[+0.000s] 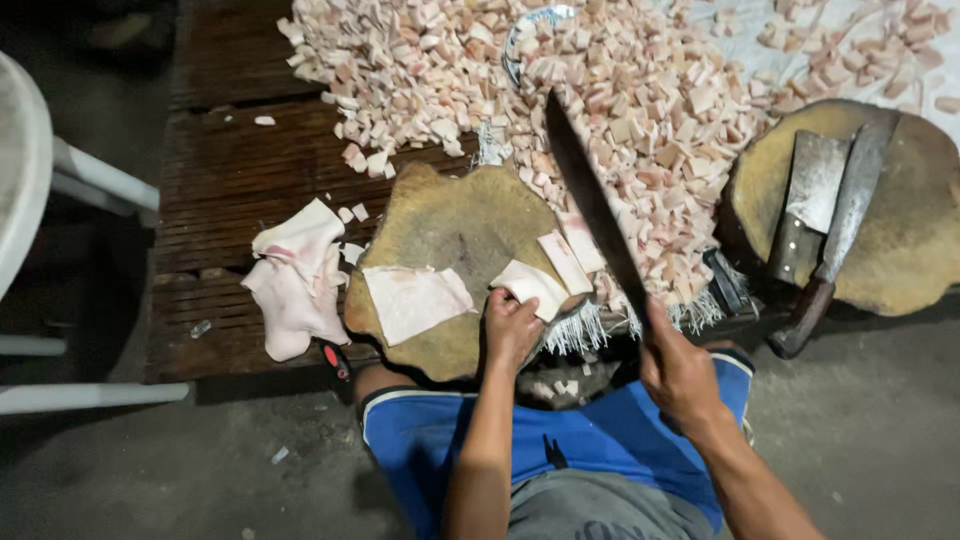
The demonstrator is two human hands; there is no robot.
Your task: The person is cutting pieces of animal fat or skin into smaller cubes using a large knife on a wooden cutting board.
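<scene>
Gripping a long knife point(592, 200) in my right hand point(678, 372) — left hand point(512, 325) fingers pinching a fat strip point(532, 286) on the wooden block point(440, 225)

Bare wood on the round chopping block point(440, 225) lies open beyond the flat fat slab point(415, 300), while the heap of diced fat point(620, 90) crowds its far edge, loose skins point(295, 275) block its left, and the raised knife point(595, 205) crosses its right.
</scene>
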